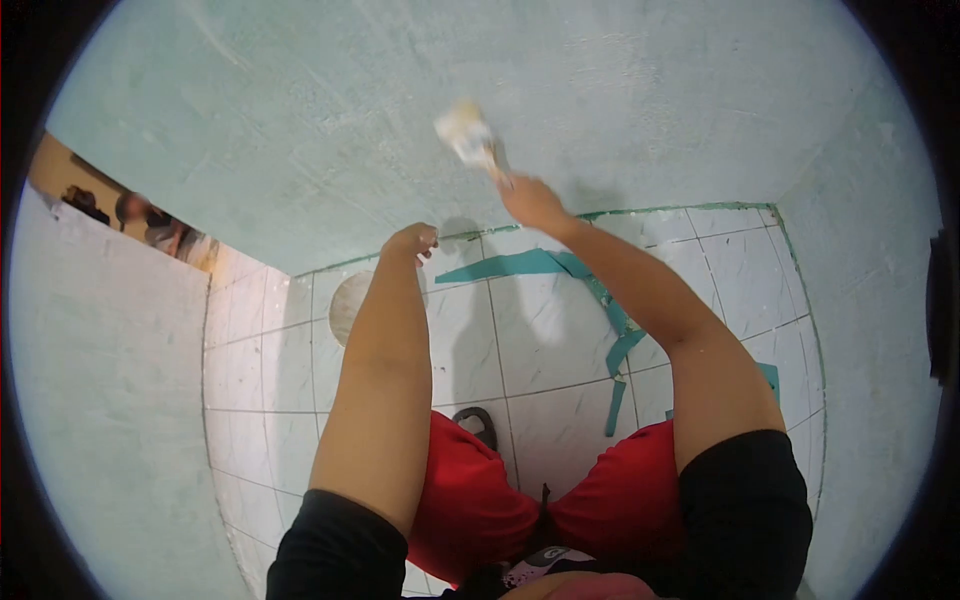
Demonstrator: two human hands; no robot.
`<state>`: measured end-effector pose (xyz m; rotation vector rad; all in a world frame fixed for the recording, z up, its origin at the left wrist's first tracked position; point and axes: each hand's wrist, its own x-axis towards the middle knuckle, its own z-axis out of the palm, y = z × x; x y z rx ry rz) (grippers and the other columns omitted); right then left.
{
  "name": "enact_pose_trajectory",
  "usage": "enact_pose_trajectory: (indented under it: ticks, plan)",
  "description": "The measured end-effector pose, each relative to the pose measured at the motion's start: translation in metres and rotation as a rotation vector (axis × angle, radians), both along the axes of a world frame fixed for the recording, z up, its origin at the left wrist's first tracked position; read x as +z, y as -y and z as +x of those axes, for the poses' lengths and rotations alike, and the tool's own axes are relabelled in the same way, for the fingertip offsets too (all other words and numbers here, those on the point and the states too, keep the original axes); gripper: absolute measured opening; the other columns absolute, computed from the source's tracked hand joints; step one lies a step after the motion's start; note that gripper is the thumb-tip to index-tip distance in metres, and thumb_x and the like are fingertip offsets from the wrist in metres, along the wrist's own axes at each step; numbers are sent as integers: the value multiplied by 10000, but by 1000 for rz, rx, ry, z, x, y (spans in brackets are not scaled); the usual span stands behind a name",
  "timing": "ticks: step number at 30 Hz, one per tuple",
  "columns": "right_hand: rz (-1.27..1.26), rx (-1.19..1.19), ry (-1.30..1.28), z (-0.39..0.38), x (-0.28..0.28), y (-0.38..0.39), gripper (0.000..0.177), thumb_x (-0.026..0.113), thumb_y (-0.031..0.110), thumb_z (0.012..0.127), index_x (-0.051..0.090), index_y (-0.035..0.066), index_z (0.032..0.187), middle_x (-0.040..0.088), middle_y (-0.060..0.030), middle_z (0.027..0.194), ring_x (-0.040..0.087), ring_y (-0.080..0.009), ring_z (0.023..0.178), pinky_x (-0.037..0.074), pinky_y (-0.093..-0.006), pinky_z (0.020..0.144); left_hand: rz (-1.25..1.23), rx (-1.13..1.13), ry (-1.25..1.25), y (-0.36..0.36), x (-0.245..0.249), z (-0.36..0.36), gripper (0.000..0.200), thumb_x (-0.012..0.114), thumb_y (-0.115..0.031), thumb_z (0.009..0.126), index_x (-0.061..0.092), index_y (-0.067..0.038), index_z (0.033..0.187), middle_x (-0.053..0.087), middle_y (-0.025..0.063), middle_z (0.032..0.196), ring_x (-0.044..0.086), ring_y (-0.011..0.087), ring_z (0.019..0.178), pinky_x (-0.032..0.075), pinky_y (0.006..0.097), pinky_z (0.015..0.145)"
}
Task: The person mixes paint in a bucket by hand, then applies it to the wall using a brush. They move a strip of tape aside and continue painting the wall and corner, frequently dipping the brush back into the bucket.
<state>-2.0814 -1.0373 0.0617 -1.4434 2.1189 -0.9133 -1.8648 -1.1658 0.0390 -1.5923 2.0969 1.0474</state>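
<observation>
My right hand (536,204) grips a paintbrush (468,138) by its handle. The brush head, pale and blurred by motion, points up and left in front of the pale green wall (640,110). Lower and to the left, my left hand (412,243) is near the foot of this wall with its fingers curled in. A thin sliver shows just right of those fingers; I cannot tell whether the hand holds it. Beneath both hands, torn strips of teal tape or sheet (510,266) lie on the white tiled floor (550,340).
A round pale object (348,305) is partly hidden behind my left forearm. More teal pieces (616,408) trail toward my right knee. Side walls close in at left (110,370) and right (870,300). Another person (160,225) is beyond an opening at far left. A dark sandal (478,425) shows below.
</observation>
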Motion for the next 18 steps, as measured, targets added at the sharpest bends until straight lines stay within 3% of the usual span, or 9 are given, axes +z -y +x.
enact_pose_trajectory:
  ticks: [3, 4, 6, 8, 9, 12, 14, 15, 18]
  plan:
    - [198, 153, -221, -26, -119, -1, 389, 413, 311, 881, 628, 4, 988, 627, -200, 1027, 603, -377, 927, 459, -480, 819, -1, -17, 41, -10, 23, -8, 378, 422, -295, 836, 592, -26, 1039, 622, 153, 1009, 617, 236, 775, 519, 376, 618]
    - [119, 307, -463, -34, -142, -8, 305, 445, 235, 849, 639, 4, 895, 632, -207, 881, 623, -347, 809, 483, -468, 709, -15, 29, 13, -18, 30, -11, 402, 403, -295, 838, 587, -27, 1075, 621, 160, 1051, 616, 236, 753, 516, 392, 621]
    - [32, 459, -714, -38, -144, -7, 234, 477, 160, 818, 650, 4, 802, 637, -214, 735, 643, -317, 691, 506, -455, 599, -27, -7, 36, -16, 31, -9, 416, 378, -300, 842, 586, -24, 1074, 624, 154, 1027, 613, 237, 714, 504, 402, 613]
    - [449, 614, -668, -41, -122, -9, 184, 518, 131, 768, 649, 2, 761, 621, -186, 640, 638, -308, 599, 487, -425, 490, -26, -2, 36, -11, 29, -10, 427, 370, -311, 841, 586, -24, 1072, 625, 152, 1009, 610, 237, 689, 496, 405, 598]
    - [457, 622, -677, -43, -110, -7, 184, 518, 131, 768, 649, 2, 761, 621, -186, 640, 638, -308, 599, 487, -425, 490, -13, 0, 36, -12, 24, -10, 437, 363, -321, 840, 587, -24, 1070, 625, 151, 992, 606, 237, 665, 488, 408, 584]
    - [93, 86, 421, -45, -72, 12, 183, 571, 166, 810, 569, 57, 662, 506, -30, 498, 494, -175, 409, 359, -349, 343, 19, 5, -4, -2, 11, -9, 389, 391, -306, 833, 591, -48, 1045, 625, 146, 946, 593, 232, 630, 472, 402, 543]
    - [-160, 188, 723, -37, -24, 2, 216, 518, 164, 868, 523, 87, 666, 392, 22, 486, 362, -112, 379, 280, -307, 337, 45, 73, -50, 6, -2, -6, 301, 463, -281, 805, 618, -73, 956, 629, 134, 905, 587, 230, 621, 476, 407, 525]
    - [-69, -49, 908, -24, 11, -6, 198, 488, 148, 884, 517, 97, 694, 353, 32, 504, 304, -90, 386, 246, -282, 356, 5, -17, -147, 11, -12, 2, 265, 494, -276, 787, 626, -77, 902, 627, 132, 859, 588, 224, 624, 478, 397, 530]
    - [-184, -3, 687, -8, 72, -26, 175, 485, 179, 901, 566, 76, 786, 379, 45, 565, 339, -68, 463, 293, -235, 421, -248, -345, -142, 9, -9, 12, 284, 552, -292, 738, 639, -38, 830, 633, 153, 770, 617, 238, 690, 485, 379, 616]
